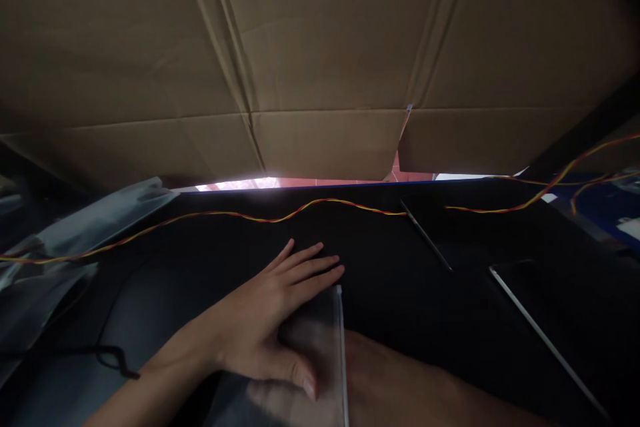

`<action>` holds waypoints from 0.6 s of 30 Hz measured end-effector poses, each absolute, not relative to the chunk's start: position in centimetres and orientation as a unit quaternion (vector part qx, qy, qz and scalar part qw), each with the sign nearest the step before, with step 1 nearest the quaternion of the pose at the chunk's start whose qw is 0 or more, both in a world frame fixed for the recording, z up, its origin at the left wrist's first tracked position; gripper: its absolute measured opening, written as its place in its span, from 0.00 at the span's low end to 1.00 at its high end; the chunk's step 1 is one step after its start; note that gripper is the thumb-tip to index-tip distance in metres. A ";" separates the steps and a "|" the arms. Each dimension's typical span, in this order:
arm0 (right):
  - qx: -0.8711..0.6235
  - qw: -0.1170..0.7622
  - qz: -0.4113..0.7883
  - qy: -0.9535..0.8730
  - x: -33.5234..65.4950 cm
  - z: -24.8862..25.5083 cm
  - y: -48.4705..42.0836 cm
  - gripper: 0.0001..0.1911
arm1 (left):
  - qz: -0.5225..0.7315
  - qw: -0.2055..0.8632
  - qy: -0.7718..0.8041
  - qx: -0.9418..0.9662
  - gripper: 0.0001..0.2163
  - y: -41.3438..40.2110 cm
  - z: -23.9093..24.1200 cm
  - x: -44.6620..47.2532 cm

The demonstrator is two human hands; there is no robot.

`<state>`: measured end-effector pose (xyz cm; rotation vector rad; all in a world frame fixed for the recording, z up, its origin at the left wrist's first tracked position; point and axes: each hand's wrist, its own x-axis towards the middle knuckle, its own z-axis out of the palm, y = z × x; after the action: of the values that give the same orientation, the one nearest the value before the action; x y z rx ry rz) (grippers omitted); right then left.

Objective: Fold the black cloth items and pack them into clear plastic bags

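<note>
My left hand [270, 307] lies with its fingers stretched out, palm down, over a clear zip bag [327, 320] on the black table. Its fingertips reach past the bag's upper edge onto the tabletop, and the thumb rests on the plastic. From the right comes my right forearm, passing beneath the bag's zip edge. My right hand [273, 400] shows only dimly through the plastic; whether it is inside the bag or under it I cannot tell. Its fingers are too blurred to read.
A twisted red and yellow wire [215, 213] crosses the black table [380, 273]. Two dark flat slabs, one thin-edged [425, 233] and one silver-edged [545, 340], lie at right. More clear bags [105, 213] and a black cord [115, 353] are at left. Cardboard [330, 67] stands behind.
</note>
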<state>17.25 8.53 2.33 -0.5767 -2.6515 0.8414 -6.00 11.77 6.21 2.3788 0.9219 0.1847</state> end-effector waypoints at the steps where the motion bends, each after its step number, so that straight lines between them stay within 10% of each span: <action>1: -0.166 0.147 0.300 -0.928 18.1 3.3 8.6 0.28 | 0.074 0.280 0.351 0.890 0.57 11.9 6.1 -6.3; 18: -0.206 0.179 0.304 -0.913 19.4 4.6 10.5 0.14 | 0.104 0.233 0.372 0.892 0.51 12.3 4.9 -7.5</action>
<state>19.43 10.52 4.59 -0.5827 -2.5815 0.8594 -7.49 12.35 4.92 2.4510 1.0211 0.2864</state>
